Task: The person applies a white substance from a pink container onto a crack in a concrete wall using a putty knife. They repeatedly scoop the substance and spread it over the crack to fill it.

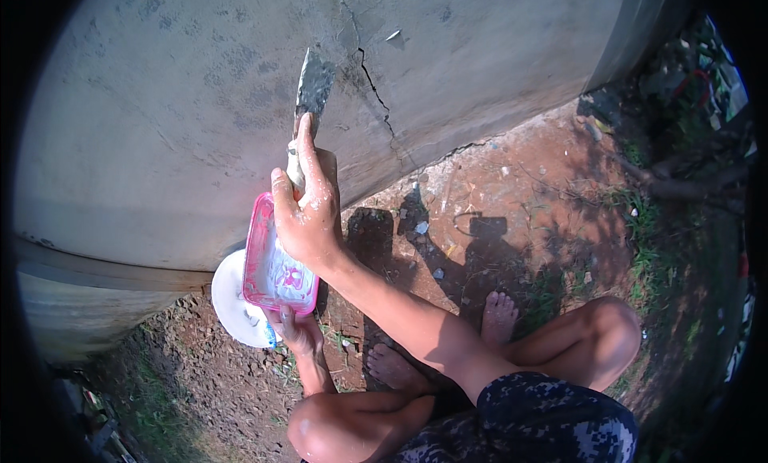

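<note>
My right hand (310, 223) is closed around the handle of a putty knife (315, 83), its forefinger stretched along the base of the blade. The blade points up at the grey wall (184, 103), left of a dark crack (373, 87); whether it touches the wall I cannot tell. Below, my left hand (299, 333) grips the near end of a pink rectangular tray (305, 305), tilted and smeared with white paste inside. My right hand covers part of the tray. Pale paste specks my right hand and fingers.
Behind the tray, a round white container or lid (232, 303) stands on the soil by the wall's foot. Small stones (422, 227) and grass (644, 239) dot the reddish ground. Branches (688, 183) lie at the right. My bare feet (396, 367) rest close below.
</note>
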Motion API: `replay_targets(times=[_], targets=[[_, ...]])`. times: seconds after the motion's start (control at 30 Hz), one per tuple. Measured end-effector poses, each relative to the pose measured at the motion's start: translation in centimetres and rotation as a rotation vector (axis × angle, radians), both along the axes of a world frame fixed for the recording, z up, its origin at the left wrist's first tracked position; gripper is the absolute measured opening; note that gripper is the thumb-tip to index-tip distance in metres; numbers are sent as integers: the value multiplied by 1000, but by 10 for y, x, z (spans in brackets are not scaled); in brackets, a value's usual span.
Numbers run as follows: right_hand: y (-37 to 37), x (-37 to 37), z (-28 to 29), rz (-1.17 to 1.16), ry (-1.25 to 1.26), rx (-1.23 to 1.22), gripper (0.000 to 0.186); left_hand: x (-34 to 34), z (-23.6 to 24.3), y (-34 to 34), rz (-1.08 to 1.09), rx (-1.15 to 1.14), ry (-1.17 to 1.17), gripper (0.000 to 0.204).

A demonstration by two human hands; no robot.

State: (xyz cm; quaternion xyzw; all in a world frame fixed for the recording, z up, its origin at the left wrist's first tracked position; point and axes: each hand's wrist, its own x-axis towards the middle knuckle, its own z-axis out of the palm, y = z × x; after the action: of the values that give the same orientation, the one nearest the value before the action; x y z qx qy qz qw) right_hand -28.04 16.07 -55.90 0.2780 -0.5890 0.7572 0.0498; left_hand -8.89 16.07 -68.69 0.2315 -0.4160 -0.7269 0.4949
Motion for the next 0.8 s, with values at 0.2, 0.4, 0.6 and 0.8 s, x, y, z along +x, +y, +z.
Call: replay_targets(times=[0.2,0.4,0.6,0.8], targets=[[99,-50,-28,455,-508,-313,45,2,1,2,30,13,-32,77],[143,-151,-49,526,-582,46,26,-9,6,9,51,62,-51,88],[123,-192,-60,464,-326,387,33,-13,7,16,5,60,-59,92],[98,-216,-28,540,-140,359,35,-14,7,19,-1,92,-92,91]])
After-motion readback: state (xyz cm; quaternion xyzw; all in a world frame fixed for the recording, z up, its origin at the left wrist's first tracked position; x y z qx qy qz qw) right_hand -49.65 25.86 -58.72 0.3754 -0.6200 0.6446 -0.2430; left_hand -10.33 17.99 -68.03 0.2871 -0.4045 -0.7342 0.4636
